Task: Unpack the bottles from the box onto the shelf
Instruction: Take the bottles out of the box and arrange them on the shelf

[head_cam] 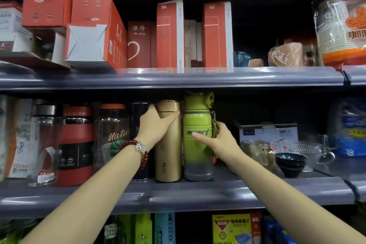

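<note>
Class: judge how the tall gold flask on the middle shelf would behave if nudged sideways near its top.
The gold flask is tall and narrow, so it probably tips rather than slides. Its glossy wall looks slippery. The green bottle close beside it would likely stop a rightward fall.

Brushed-metal gold flask (168, 144), matt green plastic bottle (198, 138), clear glossy bottle (111, 134), glossy grey shelf edge (178, 198).

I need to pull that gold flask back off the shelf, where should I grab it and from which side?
Grip the gold flask round its mid-body from the front. It stands upright, squeezed between the black bottle and the green sport bottle, so its sides are blocked.
</note>
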A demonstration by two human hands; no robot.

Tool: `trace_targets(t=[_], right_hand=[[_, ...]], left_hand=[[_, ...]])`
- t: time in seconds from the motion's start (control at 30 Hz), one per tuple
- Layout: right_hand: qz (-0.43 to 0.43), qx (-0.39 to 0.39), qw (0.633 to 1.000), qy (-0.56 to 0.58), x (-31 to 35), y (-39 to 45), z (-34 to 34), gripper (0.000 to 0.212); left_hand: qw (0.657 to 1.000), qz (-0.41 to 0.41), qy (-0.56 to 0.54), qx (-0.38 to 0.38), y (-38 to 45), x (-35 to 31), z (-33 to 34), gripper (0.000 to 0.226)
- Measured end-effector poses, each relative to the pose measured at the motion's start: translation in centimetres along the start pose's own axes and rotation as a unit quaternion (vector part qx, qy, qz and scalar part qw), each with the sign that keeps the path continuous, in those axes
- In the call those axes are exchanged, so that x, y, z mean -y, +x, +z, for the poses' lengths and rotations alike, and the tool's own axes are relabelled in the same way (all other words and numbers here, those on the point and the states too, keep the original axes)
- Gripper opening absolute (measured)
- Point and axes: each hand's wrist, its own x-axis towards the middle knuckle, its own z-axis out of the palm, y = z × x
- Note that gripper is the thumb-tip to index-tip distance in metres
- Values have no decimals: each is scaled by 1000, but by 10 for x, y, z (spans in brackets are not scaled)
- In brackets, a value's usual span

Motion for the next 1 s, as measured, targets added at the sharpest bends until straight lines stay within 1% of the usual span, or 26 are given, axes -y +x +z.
trace_targets(t=[0.07,0.1,0.23,0.37,0.53,0.6,0.7,0.77,0.87,0.93,1.0], right_hand=[[4,41,999,-33,-12,-7,5,100],[4,48,998,-48,-17,-9,8,101],[-12,21,997,-71,-19,-13,10,93],[-23,2,996,-81,-19,-13,8,92],[-17,-41,995,-89,-25,-12,3,99],[-18,-52,994,-92,-27,-12,5,105],[-21,-52,994,-93,-29,-13,8,114],[-17,-38,996,-83,-30,-13,6,114],[-2,6,999,-52,-32,-14,-2,109],[7,28,999,-39,-32,-17,-6,105],[10,32,999,-41,-32,-17,-8,98]], left_hand=[[1000,-2,-10,-3,-3,0,4,70],[1000,-4,-16,-4,-4,1,6,69],[999,-19,-40,9,-7,3,7,62],[997,-22,-65,26,-7,3,6,68],[998,-9,-36,-46,-16,-5,22,79],[997,-8,-21,-76,-21,-9,35,84],[995,-42,-9,-91,-28,-12,46,88],[996,-61,-7,-58,-31,-7,46,91],[994,-72,-74,27,-39,14,35,89],[988,-67,-114,79,-44,27,22,101],[988,-67,-102,90,-45,37,14,111]])
